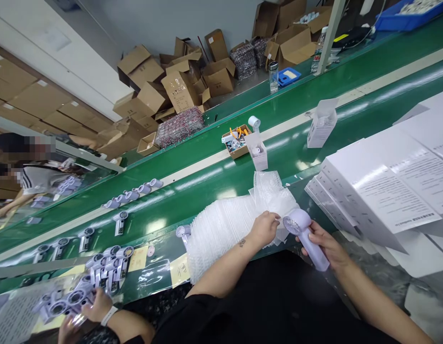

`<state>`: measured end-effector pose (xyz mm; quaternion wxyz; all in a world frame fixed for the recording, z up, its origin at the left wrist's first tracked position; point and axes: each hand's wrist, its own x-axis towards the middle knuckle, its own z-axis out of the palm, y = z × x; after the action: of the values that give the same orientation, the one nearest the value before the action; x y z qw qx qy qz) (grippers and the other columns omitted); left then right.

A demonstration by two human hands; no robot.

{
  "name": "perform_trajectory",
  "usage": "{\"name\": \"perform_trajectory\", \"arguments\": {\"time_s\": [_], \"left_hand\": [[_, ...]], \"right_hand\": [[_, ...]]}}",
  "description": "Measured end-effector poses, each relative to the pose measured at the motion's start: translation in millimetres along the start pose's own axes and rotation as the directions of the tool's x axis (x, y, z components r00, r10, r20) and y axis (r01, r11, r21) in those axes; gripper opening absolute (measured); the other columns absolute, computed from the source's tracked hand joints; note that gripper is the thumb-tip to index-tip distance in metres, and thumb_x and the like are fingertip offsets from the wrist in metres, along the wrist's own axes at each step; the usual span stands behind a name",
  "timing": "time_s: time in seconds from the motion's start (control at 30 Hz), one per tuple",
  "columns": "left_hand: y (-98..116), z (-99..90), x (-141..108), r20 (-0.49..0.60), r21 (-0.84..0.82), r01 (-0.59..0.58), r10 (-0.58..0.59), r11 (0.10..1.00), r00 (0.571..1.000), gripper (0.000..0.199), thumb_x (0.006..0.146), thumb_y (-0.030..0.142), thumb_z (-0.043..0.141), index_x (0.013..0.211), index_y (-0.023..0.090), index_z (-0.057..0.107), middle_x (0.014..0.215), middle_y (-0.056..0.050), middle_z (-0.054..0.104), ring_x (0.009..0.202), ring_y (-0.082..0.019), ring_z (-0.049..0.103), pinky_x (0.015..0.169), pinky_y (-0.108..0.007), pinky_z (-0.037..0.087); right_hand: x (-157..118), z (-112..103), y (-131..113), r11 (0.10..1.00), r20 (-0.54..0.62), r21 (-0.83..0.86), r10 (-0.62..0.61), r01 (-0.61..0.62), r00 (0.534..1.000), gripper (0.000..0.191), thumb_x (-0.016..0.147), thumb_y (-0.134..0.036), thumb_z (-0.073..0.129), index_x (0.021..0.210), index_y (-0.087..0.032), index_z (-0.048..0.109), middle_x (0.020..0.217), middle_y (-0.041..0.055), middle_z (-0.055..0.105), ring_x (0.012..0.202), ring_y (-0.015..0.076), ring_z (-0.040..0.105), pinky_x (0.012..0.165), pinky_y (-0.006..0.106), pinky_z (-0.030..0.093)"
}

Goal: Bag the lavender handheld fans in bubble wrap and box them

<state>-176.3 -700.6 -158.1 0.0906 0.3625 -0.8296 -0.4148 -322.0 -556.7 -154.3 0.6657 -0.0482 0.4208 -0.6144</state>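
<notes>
My right hand (323,246) is wrapped round the handle of a pale purple handheld fan (316,248), its round head pointing up and left. Just left of the fan head, my left hand (266,228) pinches the edge of a translucent bubble-wrap bag (275,200). That bag lies at the right end of a long row of stacked bubble-wrap bags (217,229), which runs under and beyond my left forearm. Another purple fan (183,232) lies at the left end of the row.
White printed boxes (386,181) are stacked at the right. An open white box (322,124), a small parts carton (237,143) and another open box (257,152) stand on the green conveyor (207,184). A co-worker's hands (98,306) hold something among several fans at lower left.
</notes>
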Motion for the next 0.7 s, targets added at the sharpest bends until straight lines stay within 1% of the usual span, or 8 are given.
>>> {"name": "perform_trajectory", "arguments": {"time_s": [0.07,0.13,0.2,0.3,0.4,0.5,0.6,0.7], "left_hand": [[2,0.3,-2,-0.017,-0.003,0.017,-0.017,1.000,1.000,0.015,0.082,0.024,0.051,0.086,0.018,0.064,0.081,-0.003,0.063,0.079,-0.016,0.057,0.078,-0.030,0.045],[4,1.0,-2,-0.058,-0.131,0.080,-0.088,0.988,0.994,0.018,0.084,0.029,0.049,0.084,0.017,0.063,0.075,-0.002,0.063,0.072,-0.015,0.057,0.070,-0.027,0.046],[9,0.4,-4,-0.091,-0.245,0.072,-0.097,0.967,0.991,0.022,0.086,0.032,0.047,0.086,0.016,0.062,0.073,-0.001,0.062,0.067,-0.013,0.055,0.063,-0.024,0.046],[16,-4.1,-10,-0.186,-0.173,-0.113,0.080,0.978,0.979,0.022,0.087,0.032,0.046,0.087,0.016,0.062,0.075,-0.002,0.061,0.069,-0.013,0.054,0.066,-0.025,0.046],[17,-12.1,-19,-0.239,0.076,-0.337,0.346,0.938,0.907,0.023,0.089,0.030,0.043,0.089,0.017,0.062,0.074,-0.005,0.058,0.071,-0.015,0.054,0.069,-0.028,0.046],[13,-20.4,-31,-0.174,0.313,-0.495,0.561,0.811,0.809,0.024,0.089,0.027,0.041,0.094,0.016,0.061,0.070,-0.006,0.054,0.070,-0.017,0.052,0.066,-0.031,0.046],[9,-24.3,-48,0.015,0.436,-0.630,0.695,0.643,0.719,0.024,0.089,0.023,0.040,0.098,0.016,0.061,0.065,-0.005,0.050,0.065,-0.017,0.051,0.061,-0.030,0.045],[12,-22.6,-61,0.090,0.481,-0.654,0.710,0.583,0.699,0.025,0.089,0.022,0.038,0.100,0.015,0.060,0.065,-0.004,0.050,0.065,-0.017,0.051,0.061,-0.029,0.045]], "right_hand": [[-2,5,-1,1.000,0.016,-0.017,-0.006,0.006,1.000,0.053,0.061,-0.027,0.075,0.109,-0.028,0.052,0.091,0.0009,0.062,0.072,0.0181,0.061,0.049,0.027,0.052],[-5,11,0,0.998,0.039,-0.067,0.003,0.000,0.999,0.058,0.062,-0.025,0.074,0.115,-0.029,0.050,0.099,0.0022,0.062,0.070,0.0162,0.061,0.051,0.027,0.053],[-8,15,1,0.992,0.042,-0.126,0.012,-0.007,0.999,0.064,0.064,-0.023,0.074,0.122,-0.031,0.048,0.112,0.0035,0.059,0.072,0.0155,0.061,0.052,0.027,0.054],[-14,17,3,0.982,-0.013,-0.189,0.017,-0.019,1.000,0.070,0.064,-0.021,0.074,0.127,-0.033,0.046,0.127,0.0036,0.051,0.080,0.0173,0.061,0.054,0.028,0.056],[-22,20,3,0.971,-0.069,-0.235,0.022,-0.038,0.997,0.072,0.065,-0.021,0.075,0.129,-0.034,0.044,0.128,0.0033,0.050,0.085,0.0183,0.060,0.058,0.029,0.058],[-28,29,4,0.970,-0.085,-0.240,0.014,-0.034,0.996,0.064,0.066,-0.022,0.074,0.124,-0.032,0.049,0.115,0.0026,0.057,0.076,0.0163,0.060,0.055,0.030,0.058],[-31,41,9,0.986,-0.151,-0.167,-0.013,-0.013,0.988,0.049,0.065,-0.024,0.075,0.110,-0.027,0.056,0.098,0.0009,0.061,0.060,0.0130,0.059,0.048,0.030,0.057],[-32,51,19,0.997,-0.225,-0.074,-0.045,0.030,0.973,0.042,0.067,-0.026,0.074,0.102,-0.027,0.052,0.087,-0.0017,0.061,0.058,0.0127,0.060,0.047,0.029,0.057]]}}
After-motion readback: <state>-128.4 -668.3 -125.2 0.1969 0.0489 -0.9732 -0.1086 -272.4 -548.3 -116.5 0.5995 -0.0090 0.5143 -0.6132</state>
